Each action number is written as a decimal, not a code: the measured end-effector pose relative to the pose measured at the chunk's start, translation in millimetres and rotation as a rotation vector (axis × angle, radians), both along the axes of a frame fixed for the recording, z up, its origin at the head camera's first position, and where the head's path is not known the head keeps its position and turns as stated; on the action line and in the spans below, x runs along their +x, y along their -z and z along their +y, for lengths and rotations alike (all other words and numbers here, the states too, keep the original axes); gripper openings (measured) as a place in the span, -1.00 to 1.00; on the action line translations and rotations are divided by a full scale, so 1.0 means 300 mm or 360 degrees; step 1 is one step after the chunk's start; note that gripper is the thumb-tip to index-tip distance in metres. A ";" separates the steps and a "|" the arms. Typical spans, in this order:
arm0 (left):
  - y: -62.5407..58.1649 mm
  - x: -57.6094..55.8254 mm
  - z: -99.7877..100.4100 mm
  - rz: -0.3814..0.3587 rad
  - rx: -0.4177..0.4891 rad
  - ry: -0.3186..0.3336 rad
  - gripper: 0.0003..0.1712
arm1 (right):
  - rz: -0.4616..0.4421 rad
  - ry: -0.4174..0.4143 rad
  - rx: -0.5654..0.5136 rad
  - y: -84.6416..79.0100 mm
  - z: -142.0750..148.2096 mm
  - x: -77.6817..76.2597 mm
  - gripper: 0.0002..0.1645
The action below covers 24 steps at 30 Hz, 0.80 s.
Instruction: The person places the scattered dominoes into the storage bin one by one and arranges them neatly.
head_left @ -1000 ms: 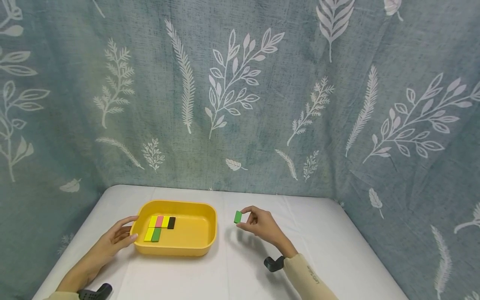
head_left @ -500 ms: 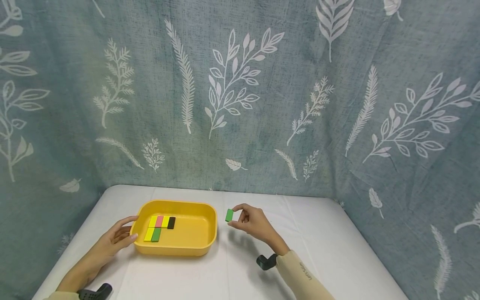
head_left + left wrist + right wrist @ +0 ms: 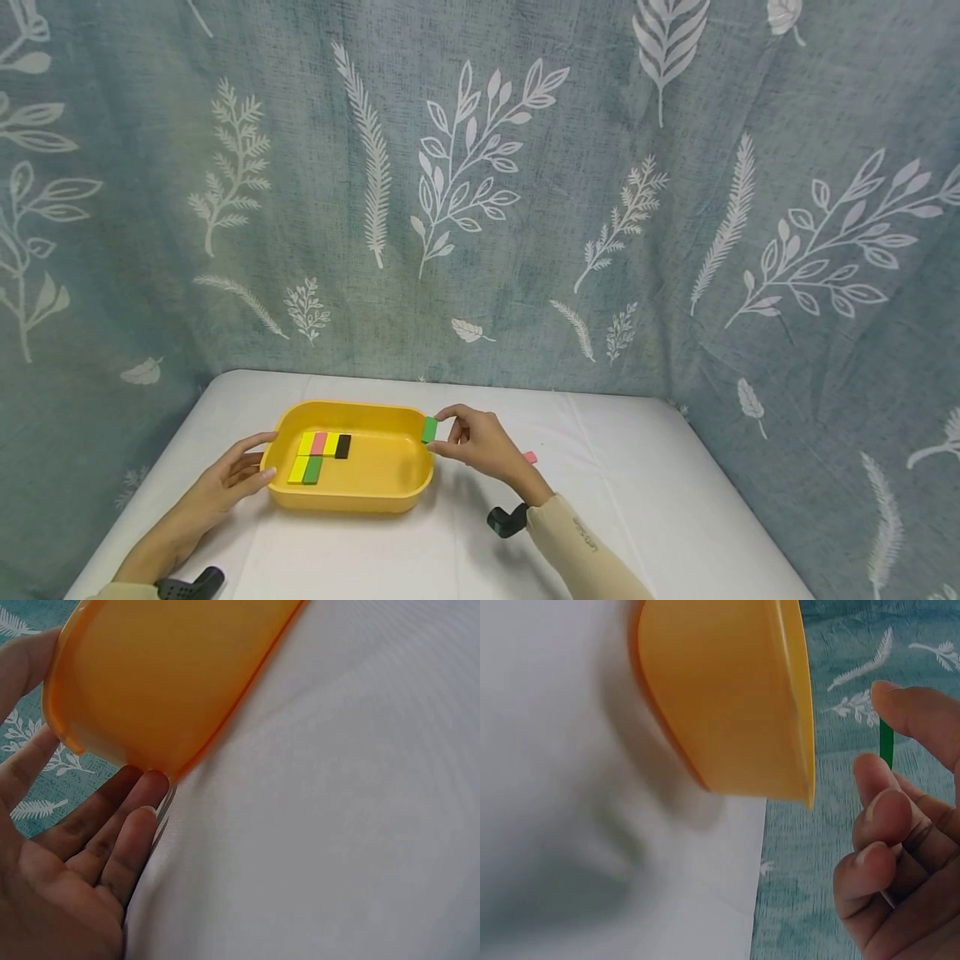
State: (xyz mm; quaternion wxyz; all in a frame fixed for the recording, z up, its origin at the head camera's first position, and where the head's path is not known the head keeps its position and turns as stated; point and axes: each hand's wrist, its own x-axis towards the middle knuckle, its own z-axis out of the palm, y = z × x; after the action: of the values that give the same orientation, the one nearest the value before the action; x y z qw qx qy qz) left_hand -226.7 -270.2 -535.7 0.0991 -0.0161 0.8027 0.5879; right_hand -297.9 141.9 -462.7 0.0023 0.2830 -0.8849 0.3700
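Note:
A yellow tray [image 3: 375, 498] sits on the white table. My left hand [image 3: 225, 482] holds its left end, with fingers and thumb against the wall; in the left wrist view several fingertips [image 3: 146, 787] meet the tray's edge. Between thumb and fingertip, my right hand [image 3: 480, 442] pinches a small green block [image 3: 429, 429], upright, over the tray's right rim. In the right wrist view the green block [image 3: 886, 742] shows edge-on, above the rim's level. Flat inside the tray lie a black block [image 3: 342, 447], a pink block [image 3: 318, 443], another green block [image 3: 311, 470] and several yellow blocks [image 3: 297, 469].
Behind my right wrist a pink block [image 3: 530, 457] lies on the white tabletop [image 3: 637, 483]. A teal curtain with white leaf prints [image 3: 480, 208] hangs around the table's back and sides. A black device [image 3: 507, 521] is strapped at my right wrist.
My right hand has moved left with the green block, from beside the tray to over its right rim. A pink block on the table has come into sight. My left hand stays put.

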 end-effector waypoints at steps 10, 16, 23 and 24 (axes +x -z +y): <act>0.004 -0.005 -0.003 -0.0007 -0.0002 -0.0003 0.01 | 0.0027 -0.0099 -0.0024 -0.005 -0.083 0.005 -0.43; 0.000 -0.006 -0.003 -0.0010 0.0009 -0.0004 0.01 | 0.0010 -0.0125 -0.0009 -0.004 -0.134 0.012 -0.42; -0.005 -0.002 0.001 -0.0008 0.0001 -0.0007 0.02 | -0.0021 -0.0140 -0.0002 0.003 -0.181 0.017 -0.44; -0.005 -0.002 0.001 -0.0006 0.0010 -0.0006 0.02 | -0.0023 -0.0143 0.0001 0.006 -0.186 0.017 -0.44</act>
State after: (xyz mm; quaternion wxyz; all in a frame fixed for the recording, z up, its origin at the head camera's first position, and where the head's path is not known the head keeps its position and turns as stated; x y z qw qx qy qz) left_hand -227.3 -270.0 -534.2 0.0997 -0.0185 0.8007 0.5904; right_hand -293.0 86.0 -464.4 -0.0207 0.3199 -0.8713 0.3716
